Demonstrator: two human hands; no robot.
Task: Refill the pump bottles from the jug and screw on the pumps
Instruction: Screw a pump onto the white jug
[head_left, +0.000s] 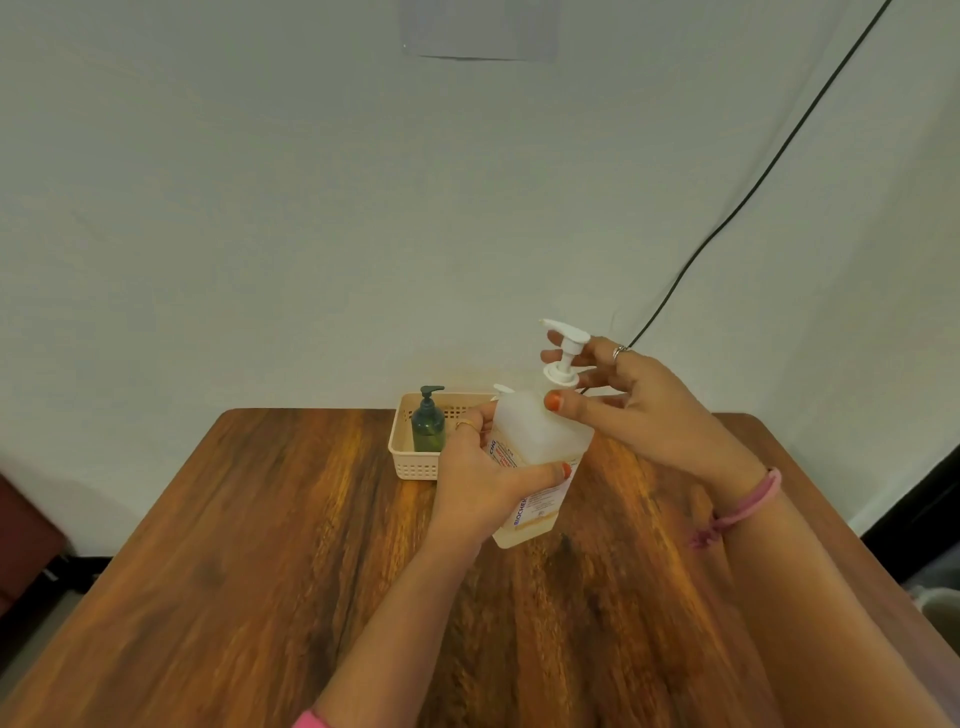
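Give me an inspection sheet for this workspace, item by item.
Surface: wooden table, glossy, bare around the work.
Job's things: white bottle, tilted, white pump at its neck; green bottle with dark pump upright in cream basket. No jug identifiable.
Clutter: nothing seen.
Hands: left hand grips the white bottle's body; right hand holds fingers around the pump collar.
Cables: black cable runs down the wall behind the table.
Surroundings: pale wall; grey patch at top.
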